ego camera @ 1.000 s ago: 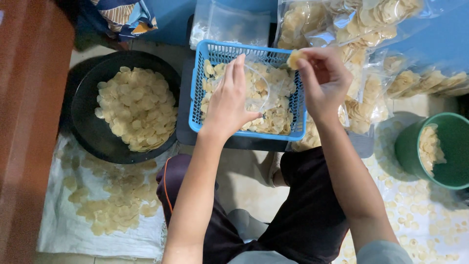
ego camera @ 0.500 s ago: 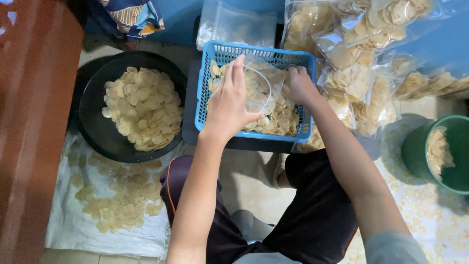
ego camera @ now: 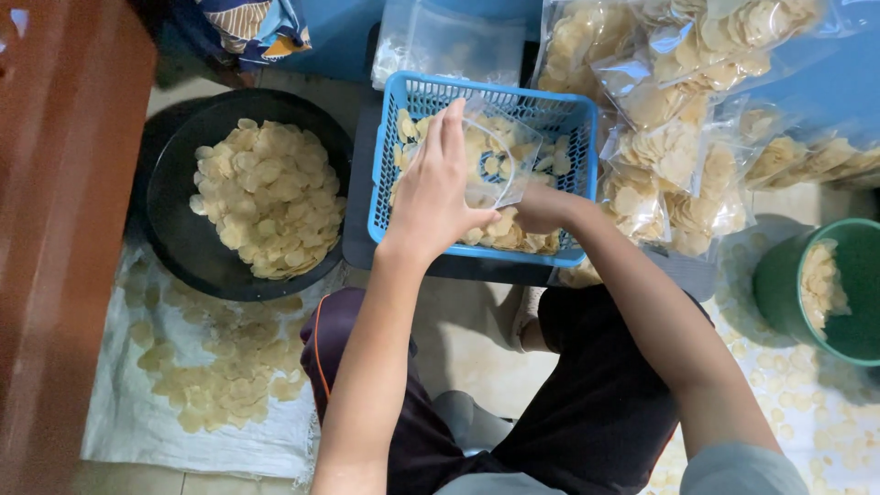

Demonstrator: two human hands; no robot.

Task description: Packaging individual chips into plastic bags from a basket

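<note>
At about nine o'clock from the hands sits a round black basin (ego camera: 165,197) heaped with pale round chips (ego camera: 270,197), and below it, toward seven o'clock, more chips lie loose on a white woven sack (ego camera: 128,431) spread on the floor. At the centre stands a blue plastic basket (ego camera: 385,197) with latticed walls, partly filled with the same chips. The left hand (ego camera: 435,197) reaches over the basket's near left part, its fingers straight and close together along one side of a small clear plastic bag (ego camera: 495,156) and the thumb pressed toward the other side, so that it holds the bag's mouth open above the chips; some chips show through the bag. Just at three o'clock from it, the right hand (ego camera: 541,209) dips down into the basket's chips right below the bag; its fingers are buried behind the bag and the pile, so how far it is open cannot be told, nor whether it grips any chips. At one to two o'clock, beyond the basket's right wall, lies a heap of filled clear bags (ego camera: 683,128) of chips, overlapping one another. Farther right, at about three o'clock, stands a green bucket (ego camera: 779,275) with chips inside, and loose chips are scattered over the floor around it.
</note>
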